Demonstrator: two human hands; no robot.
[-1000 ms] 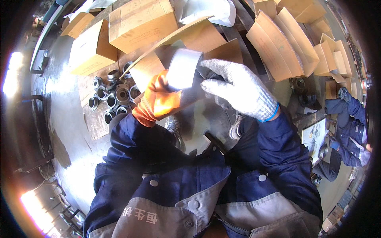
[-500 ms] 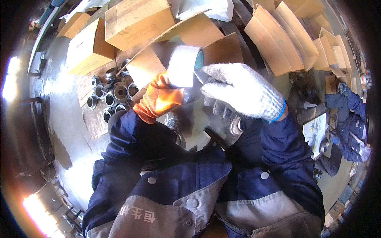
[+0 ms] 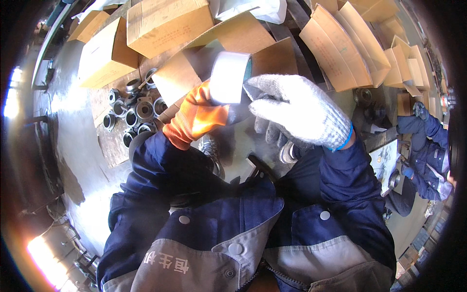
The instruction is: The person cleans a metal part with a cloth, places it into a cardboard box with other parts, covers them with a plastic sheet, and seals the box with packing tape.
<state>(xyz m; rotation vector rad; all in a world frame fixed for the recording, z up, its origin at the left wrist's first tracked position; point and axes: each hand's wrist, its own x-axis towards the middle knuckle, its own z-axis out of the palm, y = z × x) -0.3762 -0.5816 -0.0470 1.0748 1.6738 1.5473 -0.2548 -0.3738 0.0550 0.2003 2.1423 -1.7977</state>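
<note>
My left hand (image 3: 197,117), in an orange glove with dark fingertips, grips a wide roll of clear or whitish tape (image 3: 228,78) from below and the left. The roll stands on its edge in front of my chest, with a teal tint at its inner right rim. My right hand (image 3: 296,104), in a white knit glove with grey fingers, is closed at the roll's right edge. Its thumb and forefinger are drawn together there; whether they pinch the tape's end is too fine to see. Its other fingers curl underneath.
An open cardboard box (image 3: 177,78) lies beyond my hands, with closed cartons (image 3: 168,27) to the far left. Several dark metal ring fittings (image 3: 144,111) sit on a board at left. Flattened boxes (image 3: 340,48) stand far right; a co-worker (image 3: 430,151) sits at the right edge.
The tape roll and my left hand have shifted slightly to the right and up. My right hand stays at the roll's edge, nearly unmoved.
</note>
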